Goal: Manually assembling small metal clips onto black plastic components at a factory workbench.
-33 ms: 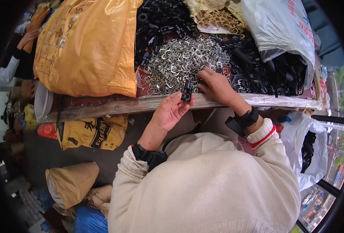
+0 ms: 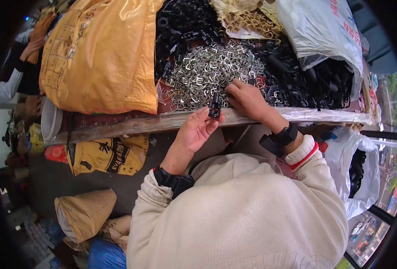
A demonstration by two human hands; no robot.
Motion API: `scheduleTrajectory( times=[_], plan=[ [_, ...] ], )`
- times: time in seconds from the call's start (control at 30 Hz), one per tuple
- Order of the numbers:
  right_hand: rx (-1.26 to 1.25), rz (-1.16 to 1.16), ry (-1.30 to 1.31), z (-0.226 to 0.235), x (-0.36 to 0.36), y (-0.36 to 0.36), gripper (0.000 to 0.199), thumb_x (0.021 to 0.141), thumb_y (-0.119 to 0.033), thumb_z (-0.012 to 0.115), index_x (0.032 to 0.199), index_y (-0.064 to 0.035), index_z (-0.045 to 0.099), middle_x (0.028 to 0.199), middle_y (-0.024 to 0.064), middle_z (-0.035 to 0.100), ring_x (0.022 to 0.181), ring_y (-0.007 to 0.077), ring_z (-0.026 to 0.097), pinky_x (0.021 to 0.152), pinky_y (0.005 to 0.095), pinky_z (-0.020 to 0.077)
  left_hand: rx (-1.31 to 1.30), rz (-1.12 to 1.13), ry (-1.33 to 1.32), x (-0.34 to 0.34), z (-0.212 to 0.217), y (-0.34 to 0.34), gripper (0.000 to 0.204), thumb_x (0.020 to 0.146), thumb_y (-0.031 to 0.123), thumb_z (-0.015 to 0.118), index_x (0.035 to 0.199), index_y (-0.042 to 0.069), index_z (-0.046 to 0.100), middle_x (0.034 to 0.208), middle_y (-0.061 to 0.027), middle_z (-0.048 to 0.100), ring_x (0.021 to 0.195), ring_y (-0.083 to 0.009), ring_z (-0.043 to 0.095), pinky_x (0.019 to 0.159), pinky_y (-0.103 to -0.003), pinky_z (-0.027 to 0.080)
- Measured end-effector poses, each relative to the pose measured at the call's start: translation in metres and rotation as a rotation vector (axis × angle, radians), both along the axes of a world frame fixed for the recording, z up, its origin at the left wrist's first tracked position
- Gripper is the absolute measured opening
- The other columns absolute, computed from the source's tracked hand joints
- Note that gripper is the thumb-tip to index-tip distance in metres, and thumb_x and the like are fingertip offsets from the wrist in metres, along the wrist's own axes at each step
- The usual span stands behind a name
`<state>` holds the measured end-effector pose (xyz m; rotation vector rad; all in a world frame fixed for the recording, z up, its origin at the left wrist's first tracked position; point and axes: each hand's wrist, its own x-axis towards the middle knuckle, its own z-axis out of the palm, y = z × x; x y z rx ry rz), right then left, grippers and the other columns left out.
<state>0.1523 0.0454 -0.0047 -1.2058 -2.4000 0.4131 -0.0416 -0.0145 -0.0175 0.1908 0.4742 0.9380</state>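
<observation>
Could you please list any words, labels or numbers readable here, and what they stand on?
Orange sack: dark lettering, wording withheld; its boxed panel is too blurred to read.
Upper white bag: red characters, wording withheld.
Yellow sack: black print, wording withheld.
Black part in the left hand: too small to tell.

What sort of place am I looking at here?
Probably a small-parts workshop: a heap of silver metal pieces lies among loose black parts on a workbench, a large orange sack sits to their left, and a brown paper sack lies on the floor below.
</observation>
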Motion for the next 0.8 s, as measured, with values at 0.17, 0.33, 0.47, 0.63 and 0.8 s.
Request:
scheduleTrajectory(
  times=[0.17, 0.33, 0.47, 0.63, 0.8],
  plan=[
    [0.032, -0.019, 0.077, -0.01, 0.005, 0.01, 0.01, 0.071, -0.011, 0.053, 0.077, -0.0049, 0.049, 0.072, 0.0117, 0.049, 0.061, 0.0306, 0.051, 0.051, 0.0366, 0.0418, -0.001, -0.008, -0.026, 0.004, 0.001, 0.004, 0.029, 0.085, 0.014, 0.044, 0.105, -0.008, 0.044, 0.099, -0.0185, 0.053, 0.087, -0.0236, 0.056, 0.071, -0.024, 0.051],
    [-0.346, -0.08, 0.455, -0.008, 0.02, 0.014, 0.01, 0.079, -0.014, 0.053, 0.079, -0.0045, 0.049, 0.065, 0.005, 0.048, 0.057, 0.0155, 0.048, 0.048, 0.0262, 0.0375, 0.038, 0.005, 0.009, 0.001, 0.0, 0.008, 0.03, 0.085, 0.016, 0.045, 0.105, -0.006, 0.044, 0.1, -0.0164, 0.053, 0.09, -0.0227, 0.054, 0.072, -0.025, 0.049],
    [-0.889, -0.137, 0.806, -0.003, 0.021, 0.012, 0.014, 0.082, -0.017, 0.05, 0.076, -0.0049, 0.05, 0.063, -0.0009, 0.046, 0.052, 0.0064, 0.04, 0.045, 0.0195, 0.0315, 0.072, 0.007, 0.034, 0.004, 0.001, 0.012, 0.031, 0.084, 0.018, 0.047, 0.105, -0.004, 0.046, 0.1, -0.0142, 0.053, 0.092, -0.0217, 0.053, 0.074, -0.027, 0.048],
    [-1.195, -0.141, 1.134, 0.011, 0.014, -0.003, 0.015, 0.083, -0.017, 0.048, 0.074, -0.0059, 0.05, 0.061, -0.0042, 0.043, 0.049, 0.003, 0.033, 0.043, 0.0166, 0.0267, 0.084, 0.043, 0.079, 0.013, 0.01, 0.017, 0.027, 0.083, 0.02, 0.048, 0.1, -0.001, 0.049, 0.098, -0.013, 0.055, 0.09, -0.0203, 0.054, 0.074, -0.028, 0.047],
    [-1.184, -0.113, 0.986, 0.012, 0.016, -0.011, 0.014, 0.083, -0.016, 0.047, 0.072, -0.007, 0.049, 0.061, -0.0054, 0.042, 0.049, 0.0026, 0.031, 0.043, 0.0159, 0.0257, 0.14, 0.042, 0.077, 0.019, 0.014, 0.019, 0.029, 0.083, 0.02, 0.048, 0.103, -0.002, 0.048, 0.1, -0.0132, 0.054, 0.097, -0.0226, 0.051, 0.079, -0.03, 0.045]
  ],
)
